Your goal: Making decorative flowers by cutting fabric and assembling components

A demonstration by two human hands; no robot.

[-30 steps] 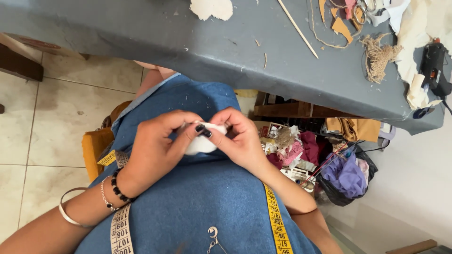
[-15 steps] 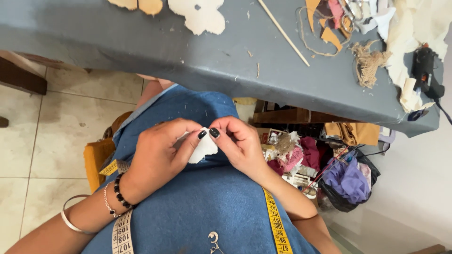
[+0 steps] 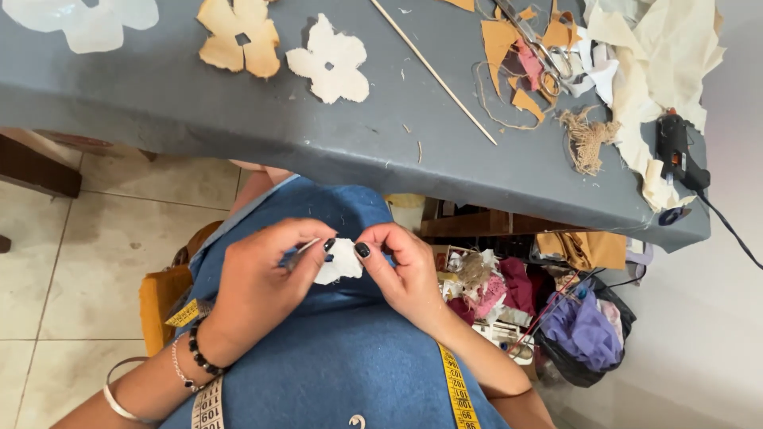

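While the white fabric piece (image 3: 340, 260) sits over your lap, below the near edge of the worktop (image 3: 238, 119), note what has changed across the last second: the piece was almost wholly covered by your fingers, and it now shows as a lobed shape between both hands. That suggests the work on it has moved on to a new part of the piece.

Left of the piece, your left hand (image 3: 258, 278) holds a thin grey tool (image 3: 302, 253); its grip is pressed together on the tool, whose tip meets the piece's left edge. Right of the piece, your right hand (image 3: 401, 266) pinches the fabric's upper right edge between thumb and forefinger.

Above the piece, on the worktop, lie a tan flower cutout (image 3: 237, 38) and a cream flower cutout (image 3: 330, 62).
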